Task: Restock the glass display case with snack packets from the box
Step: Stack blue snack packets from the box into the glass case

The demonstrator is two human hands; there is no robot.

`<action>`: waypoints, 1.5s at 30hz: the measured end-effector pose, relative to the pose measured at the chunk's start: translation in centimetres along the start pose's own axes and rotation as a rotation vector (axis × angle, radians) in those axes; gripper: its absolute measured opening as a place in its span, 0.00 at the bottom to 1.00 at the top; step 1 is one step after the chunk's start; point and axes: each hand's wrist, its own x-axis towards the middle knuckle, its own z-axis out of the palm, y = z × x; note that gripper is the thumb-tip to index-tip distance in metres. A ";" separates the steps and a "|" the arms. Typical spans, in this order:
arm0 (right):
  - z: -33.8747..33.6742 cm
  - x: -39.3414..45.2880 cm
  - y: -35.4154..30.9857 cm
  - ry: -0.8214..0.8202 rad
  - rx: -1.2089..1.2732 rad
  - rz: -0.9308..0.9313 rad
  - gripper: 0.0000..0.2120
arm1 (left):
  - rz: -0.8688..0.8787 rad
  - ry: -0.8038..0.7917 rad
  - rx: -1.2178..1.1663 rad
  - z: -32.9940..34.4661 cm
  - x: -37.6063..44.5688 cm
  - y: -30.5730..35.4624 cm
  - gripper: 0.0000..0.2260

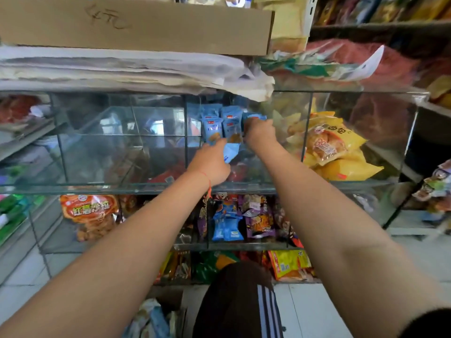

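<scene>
A glossy blue packet [230, 152] is pinched in the left hand [210, 164], fingertips hidden behind it. Just right, another blue packet [255, 116] is gripped by the right hand [260, 132]. Upright blue packets [220, 126] are seen beyond, inside the glass display case [122, 187]; crinkled yellow bags [332, 147] are blurred further right.

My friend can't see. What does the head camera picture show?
Two bare arms reach into a glass display case: the left hand holds a blue snack packet, and the right hand grips another beside standing blue packets. Yellow snack bags fill the next compartment to the right.
</scene>
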 end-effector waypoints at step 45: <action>1.7 1.3 0.6 -0.360 -0.244 -0.064 0.18 | -0.001 0.097 -0.049 1.6 0.0 -0.4 0.21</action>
